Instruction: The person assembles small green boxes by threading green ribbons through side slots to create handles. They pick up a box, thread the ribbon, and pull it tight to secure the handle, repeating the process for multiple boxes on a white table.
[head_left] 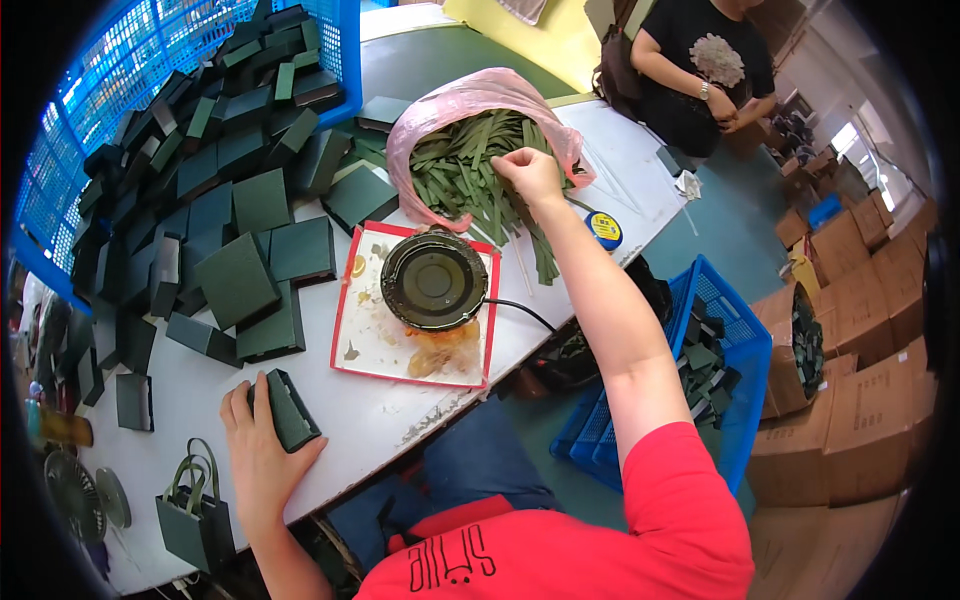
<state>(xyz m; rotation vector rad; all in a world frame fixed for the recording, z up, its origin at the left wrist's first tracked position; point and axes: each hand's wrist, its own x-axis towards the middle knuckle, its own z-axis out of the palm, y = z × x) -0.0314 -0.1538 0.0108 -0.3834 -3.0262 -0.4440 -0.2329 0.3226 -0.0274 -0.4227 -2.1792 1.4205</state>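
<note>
From the head camera, looking down: the left hand curls its fingers and thumb around a small dark green box at the near edge of a white table. The right hand reaches into a pink plastic bag full of loose green strips; its fingertips are drawn close together at the strips, though I cannot tell whether they grip one. At far left, a blue plastic crate is heaped with dark green boxes, which spread onto the table. Between hands and bag, a round dark dish sits on a stained, red-edged board. At right, a lower blue crate holds small green pieces.
</note>
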